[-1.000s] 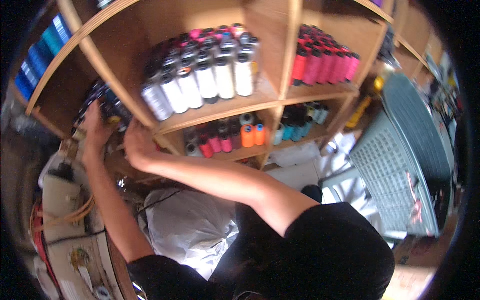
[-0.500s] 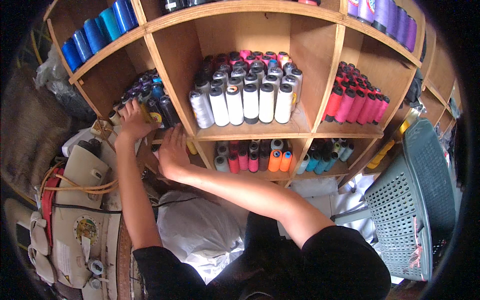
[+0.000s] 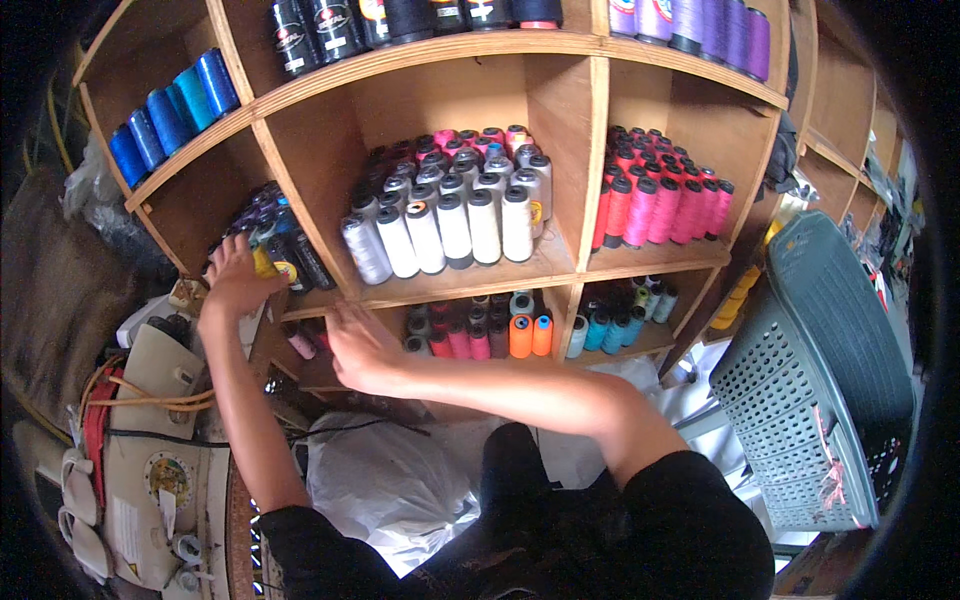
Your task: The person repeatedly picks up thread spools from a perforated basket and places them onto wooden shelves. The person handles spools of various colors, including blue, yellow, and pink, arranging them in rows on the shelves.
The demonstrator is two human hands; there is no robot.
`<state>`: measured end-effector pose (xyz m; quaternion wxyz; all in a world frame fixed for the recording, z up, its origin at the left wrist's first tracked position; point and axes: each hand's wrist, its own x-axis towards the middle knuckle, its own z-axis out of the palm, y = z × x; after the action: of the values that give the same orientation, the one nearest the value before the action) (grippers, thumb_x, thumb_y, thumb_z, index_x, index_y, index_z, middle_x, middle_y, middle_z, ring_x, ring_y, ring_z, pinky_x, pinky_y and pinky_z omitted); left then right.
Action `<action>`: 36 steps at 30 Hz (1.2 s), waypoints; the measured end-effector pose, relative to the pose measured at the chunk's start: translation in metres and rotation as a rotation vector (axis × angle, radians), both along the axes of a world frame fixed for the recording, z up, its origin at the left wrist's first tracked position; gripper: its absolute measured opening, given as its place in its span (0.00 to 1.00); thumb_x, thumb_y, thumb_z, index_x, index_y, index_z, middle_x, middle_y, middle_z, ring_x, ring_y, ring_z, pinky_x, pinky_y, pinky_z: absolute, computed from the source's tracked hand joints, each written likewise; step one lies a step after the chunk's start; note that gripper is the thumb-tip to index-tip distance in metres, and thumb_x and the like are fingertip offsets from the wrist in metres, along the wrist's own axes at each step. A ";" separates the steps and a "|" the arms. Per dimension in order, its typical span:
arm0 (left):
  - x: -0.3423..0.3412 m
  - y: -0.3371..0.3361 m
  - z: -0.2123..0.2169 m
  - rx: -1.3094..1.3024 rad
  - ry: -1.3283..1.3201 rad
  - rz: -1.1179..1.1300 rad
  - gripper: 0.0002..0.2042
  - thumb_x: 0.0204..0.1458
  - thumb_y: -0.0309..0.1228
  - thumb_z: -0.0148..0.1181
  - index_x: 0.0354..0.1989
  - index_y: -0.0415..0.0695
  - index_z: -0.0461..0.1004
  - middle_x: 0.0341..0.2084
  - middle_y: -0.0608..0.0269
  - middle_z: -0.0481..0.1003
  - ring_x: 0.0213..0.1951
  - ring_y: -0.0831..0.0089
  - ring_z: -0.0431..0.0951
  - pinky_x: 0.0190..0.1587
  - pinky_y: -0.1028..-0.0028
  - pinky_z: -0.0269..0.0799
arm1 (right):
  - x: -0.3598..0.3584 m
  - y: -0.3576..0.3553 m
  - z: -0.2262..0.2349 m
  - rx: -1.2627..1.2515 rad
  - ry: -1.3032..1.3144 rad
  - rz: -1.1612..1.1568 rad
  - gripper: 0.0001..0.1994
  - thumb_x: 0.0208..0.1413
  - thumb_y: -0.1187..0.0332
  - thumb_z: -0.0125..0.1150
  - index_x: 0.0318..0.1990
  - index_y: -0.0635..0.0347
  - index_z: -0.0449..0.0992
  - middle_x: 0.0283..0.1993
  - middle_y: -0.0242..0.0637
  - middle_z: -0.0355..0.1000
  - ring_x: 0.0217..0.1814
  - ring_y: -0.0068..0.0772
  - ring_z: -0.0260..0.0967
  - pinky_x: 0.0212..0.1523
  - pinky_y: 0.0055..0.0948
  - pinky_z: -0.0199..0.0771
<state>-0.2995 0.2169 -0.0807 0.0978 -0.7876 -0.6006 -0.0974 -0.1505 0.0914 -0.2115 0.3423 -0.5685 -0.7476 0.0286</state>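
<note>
While both arms stretch toward the wooden shelf (image 3: 470, 285), the left hand (image 3: 235, 275) rests on a yellow thread cone (image 3: 264, 262) among dark spools (image 3: 290, 250) in the left-hand compartment — its grip looks curled over the cone, though whether it pinches is unclear. Right hand (image 3: 360, 345) lies spread and flat at the lower shelf edge, holding nothing. That cone should be light and stiff, its wound thread a little slippery, best taken round the middle. Its long axis leans back, tip pointing up and away.

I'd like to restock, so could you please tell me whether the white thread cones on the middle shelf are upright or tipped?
Upright: the white thread cones stand in rows on the wooden shelf, tops up.
</note>
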 end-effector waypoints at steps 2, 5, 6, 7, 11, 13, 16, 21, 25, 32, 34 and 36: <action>-0.005 -0.021 0.006 0.113 -0.006 -0.044 0.48 0.43 0.52 0.74 0.68 0.37 0.59 0.67 0.39 0.63 0.71 0.47 0.59 0.69 0.52 0.57 | 0.024 -0.018 0.006 0.021 -0.081 0.030 0.22 0.51 0.73 0.60 0.52 0.79 0.69 0.57 0.66 0.68 0.64 0.63 0.66 0.70 0.49 0.61; 0.004 -0.054 0.031 0.003 -0.208 -0.279 0.39 0.46 0.48 0.73 0.62 0.37 0.66 0.59 0.40 0.71 0.65 0.48 0.68 0.64 0.55 0.65 | 0.058 -0.041 0.026 -0.235 -0.072 -0.005 0.20 0.52 0.74 0.62 0.51 0.78 0.72 0.54 0.61 0.72 0.60 0.55 0.71 0.68 0.45 0.69; 0.015 -0.068 0.028 0.175 -0.253 -0.432 0.31 0.49 0.41 0.71 0.57 0.35 0.69 0.53 0.40 0.75 0.59 0.47 0.73 0.60 0.57 0.68 | 0.073 -0.043 0.003 0.030 -0.173 -0.077 0.12 0.52 0.72 0.59 0.40 0.75 0.75 0.44 0.57 0.74 0.45 0.54 0.76 0.48 0.45 0.78; 0.022 -0.079 0.031 0.151 -0.257 -0.496 0.30 0.50 0.40 0.71 0.57 0.35 0.70 0.52 0.41 0.76 0.59 0.47 0.73 0.60 0.57 0.68 | 0.079 -0.054 0.019 -0.124 -0.163 -0.048 0.12 0.52 0.72 0.60 0.39 0.75 0.75 0.43 0.58 0.74 0.45 0.54 0.76 0.47 0.46 0.79; 0.088 -0.142 0.052 0.052 -0.300 -0.816 0.26 0.51 0.36 0.70 0.55 0.33 0.71 0.47 0.43 0.78 0.52 0.49 0.78 0.55 0.60 0.71 | 0.130 -0.112 0.043 0.084 -0.555 -0.098 0.14 0.46 0.71 0.63 0.40 0.73 0.78 0.39 0.52 0.76 0.46 0.50 0.77 0.51 0.48 0.75; 0.123 -0.158 0.056 -0.110 -0.339 -1.026 0.26 0.51 0.35 0.71 0.54 0.33 0.71 0.46 0.44 0.79 0.50 0.51 0.79 0.54 0.62 0.72 | 0.151 -0.144 0.065 0.061 -0.805 -0.123 0.16 0.45 0.68 0.66 0.41 0.69 0.79 0.39 0.47 0.77 0.48 0.45 0.77 0.56 0.46 0.71; 0.176 -0.205 0.064 -0.264 -0.298 -1.279 0.25 0.51 0.36 0.72 0.53 0.35 0.72 0.43 0.48 0.79 0.46 0.60 0.80 0.51 0.64 0.73 | 0.180 -0.194 0.088 0.050 -1.033 -0.280 0.10 0.44 0.64 0.65 0.32 0.59 0.83 0.34 0.39 0.78 0.46 0.40 0.77 0.53 0.44 0.70; 0.266 -0.257 0.080 -0.295 -0.310 -1.670 0.21 0.54 0.33 0.71 0.51 0.35 0.73 0.36 0.56 0.79 0.41 0.68 0.78 0.49 0.69 0.73 | 0.249 -0.296 0.139 0.074 -1.140 -0.477 0.05 0.44 0.64 0.62 0.23 0.52 0.81 0.26 0.36 0.77 0.34 0.39 0.78 0.44 0.44 0.74; 0.347 -0.291 0.091 -0.151 -0.222 -1.807 0.17 0.55 0.30 0.69 0.50 0.37 0.74 0.38 0.61 0.78 0.43 0.74 0.77 0.46 0.72 0.73 | 0.307 -0.380 0.173 -0.122 -1.149 -0.866 0.04 0.48 0.68 0.63 0.27 0.55 0.82 0.29 0.40 0.80 0.36 0.40 0.82 0.38 0.40 0.80; 0.459 -0.357 0.062 -0.098 -0.257 -1.970 0.14 0.54 0.29 0.67 0.46 0.38 0.75 0.34 0.52 0.78 0.39 0.60 0.80 0.44 0.64 0.74 | 0.396 -0.497 0.216 -0.547 -0.916 -1.400 0.14 0.53 0.62 0.66 0.42 0.61 0.79 0.34 0.41 0.77 0.39 0.40 0.76 0.38 0.32 0.79; 0.485 -0.367 0.033 -0.142 -0.401 -2.080 0.11 0.57 0.32 0.63 0.43 0.39 0.76 0.33 0.48 0.79 0.39 0.54 0.81 0.43 0.62 0.74 | 0.410 -0.531 0.204 -0.394 -0.998 -1.347 0.07 0.49 0.70 0.67 0.35 0.61 0.81 0.34 0.46 0.79 0.40 0.48 0.79 0.39 0.38 0.81; 0.499 -0.369 -0.012 -0.182 -0.284 -1.915 0.10 0.59 0.34 0.59 0.39 0.40 0.77 0.30 0.47 0.79 0.37 0.50 0.80 0.41 0.59 0.74 | 0.404 -0.514 0.203 -0.557 -0.905 -1.319 0.09 0.44 0.71 0.71 0.34 0.64 0.82 0.35 0.50 0.80 0.42 0.54 0.80 0.41 0.43 0.82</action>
<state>0.1991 -0.1516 -0.0927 -0.1577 -0.9281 0.2832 -0.1830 0.2540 -0.4229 -0.0082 -0.1959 -0.9083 -0.2937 -0.2243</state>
